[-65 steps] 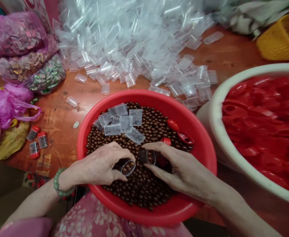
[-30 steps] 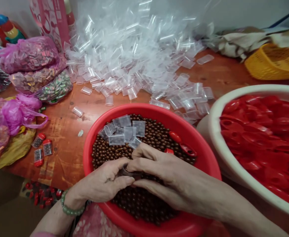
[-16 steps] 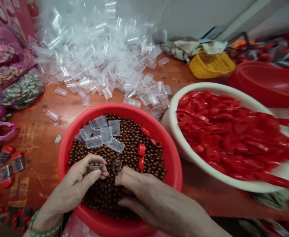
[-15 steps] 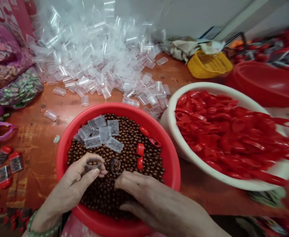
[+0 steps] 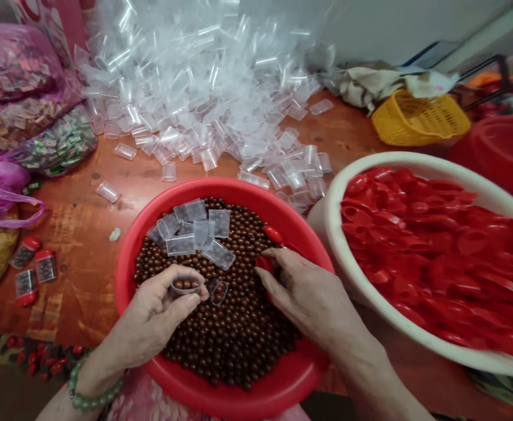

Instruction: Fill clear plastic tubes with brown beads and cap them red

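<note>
My left hand (image 5: pixel 164 313) is closed around a clear plastic tube (image 5: pixel 186 285) with brown balls showing at its open top. It hovers over a red basin (image 5: pixel 127 240) filled with small brown balls (image 5: pixel 238 327). Over at the basin's right side, my right hand (image 5: pixel 311 286) pinches a small red cap (image 5: pixel 264 263) between thumb and fingers. Another red cap (image 5: pixel 274 234) lies just beyond it. Between the hands, one clear tube (image 5: pixel 217 291) rests tilted in the balls. Several empty clear tubes (image 5: pixel 193 234) are piled on the balls toward the back of the basin.
A white basin (image 5: pixel 333 234) heaped with red plastic parts stands to the right. Behind lies a big pile of clear tubes (image 5: pixel 221 105). Filled red-capped tubes (image 5: pixel 27 286) and purple bags (image 5: pixel 2 187) are at left. A yellow basket (image 5: pixel 418 120) sits at the back right.
My right hand has moved right, from above the brown balls to the red caps, and closed on one. My left hand still holds the filled tube. The view has shifted left.
</note>
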Demonstrator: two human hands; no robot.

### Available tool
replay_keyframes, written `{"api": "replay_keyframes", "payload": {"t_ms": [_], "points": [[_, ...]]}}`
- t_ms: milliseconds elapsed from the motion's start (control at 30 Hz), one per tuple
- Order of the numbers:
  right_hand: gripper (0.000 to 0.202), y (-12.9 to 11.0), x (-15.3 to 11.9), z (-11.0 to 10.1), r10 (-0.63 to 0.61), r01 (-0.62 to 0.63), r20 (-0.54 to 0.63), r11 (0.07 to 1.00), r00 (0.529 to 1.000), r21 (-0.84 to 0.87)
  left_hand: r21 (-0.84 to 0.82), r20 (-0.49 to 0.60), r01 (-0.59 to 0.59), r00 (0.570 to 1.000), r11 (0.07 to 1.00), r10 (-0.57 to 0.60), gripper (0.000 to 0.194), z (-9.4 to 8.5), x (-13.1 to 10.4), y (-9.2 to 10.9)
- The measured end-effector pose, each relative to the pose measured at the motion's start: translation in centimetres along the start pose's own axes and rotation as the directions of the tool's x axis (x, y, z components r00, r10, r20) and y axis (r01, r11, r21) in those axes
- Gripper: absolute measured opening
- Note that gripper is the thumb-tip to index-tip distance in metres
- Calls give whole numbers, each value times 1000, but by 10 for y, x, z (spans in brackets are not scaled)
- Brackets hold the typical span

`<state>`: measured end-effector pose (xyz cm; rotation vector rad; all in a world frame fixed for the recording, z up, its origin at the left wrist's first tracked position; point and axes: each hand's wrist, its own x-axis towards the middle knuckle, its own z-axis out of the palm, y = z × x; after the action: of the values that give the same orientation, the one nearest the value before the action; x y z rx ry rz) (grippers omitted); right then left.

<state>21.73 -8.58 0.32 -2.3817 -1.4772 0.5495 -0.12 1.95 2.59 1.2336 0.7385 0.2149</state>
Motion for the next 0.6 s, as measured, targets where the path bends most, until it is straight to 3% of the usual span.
{"api": "replay_keyframes", "payload": {"t_ms": [67,133,200,333,500,600], "points": [[27,0,-3,-4,22,-9,-39,959,999,284,-26,-50,-3,999,1000,1,14,6,0,1],[32,-3,-6,-10,66,-39,-29,834,997,550,-33,-105,11,994,999,-14,12,12,1,2],[33,-8,-8,-14,111,-94,23,695,994,713,-31,-123,34,992,999,-37,10,19,2,3],[28,-25,-12,-15,96,-169,140,495,985,852,8,-94,4,996,1000,-3,7,29,4,4],[18,-45,-14,-11,62,-136,122,367,991,920,-12,-172,-9,985,1000,7,18,33,2,0],[17,-50,-13,-9,10,-201,205,249,979,947,27,-196,-65,978,998,69,15,34,1,-5]]}}
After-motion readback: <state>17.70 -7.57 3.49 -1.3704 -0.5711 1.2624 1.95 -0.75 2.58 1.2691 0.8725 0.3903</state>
